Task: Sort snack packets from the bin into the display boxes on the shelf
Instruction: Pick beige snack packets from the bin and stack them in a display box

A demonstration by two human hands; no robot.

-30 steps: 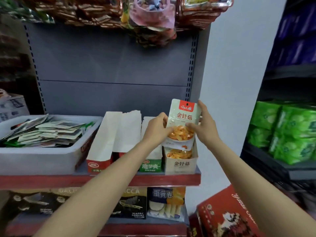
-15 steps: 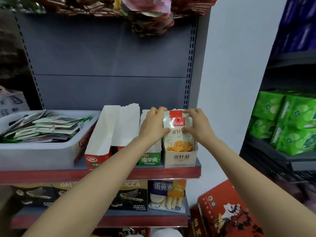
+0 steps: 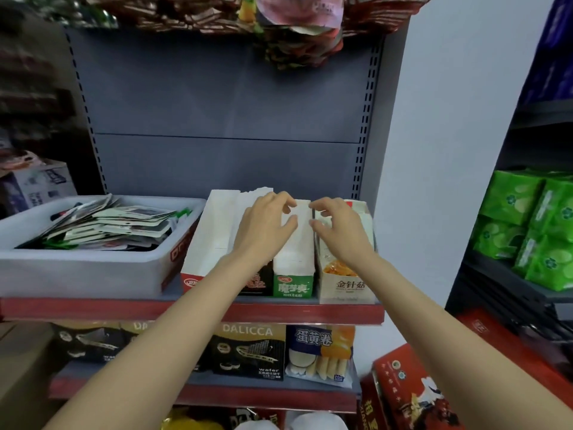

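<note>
Several display boxes stand side by side on the red-edged shelf point(image 3: 192, 308): a red-fronted box point(image 3: 198, 243), a green-fronted box point(image 3: 293, 285) and a beige box point(image 3: 347, 288) at the right end. The orange snack packet point(image 3: 335, 270) stands inside the beige box. My left hand point(image 3: 266, 226) hovers over the green box's white flap, fingers loosely curled and holding nothing. Over the beige box is my right hand point(image 3: 339, 229), also loosely curled and holding nothing. The white bin point(image 3: 77, 268) at the left holds several flat packets point(image 3: 108, 221).
Bagged snacks point(image 3: 294, 32) hang from the shelf above. The lower shelf carries black wafer boxes point(image 3: 248, 352) and an egg-roll pack point(image 3: 319, 352). Red gift boxes point(image 3: 412, 395) sit low at the right, and green packs point(image 3: 533, 225) fill the neighbouring rack.
Both hands lowered the orange packet into the beige box, let it go, and now sit just above the boxes holding nothing.
</note>
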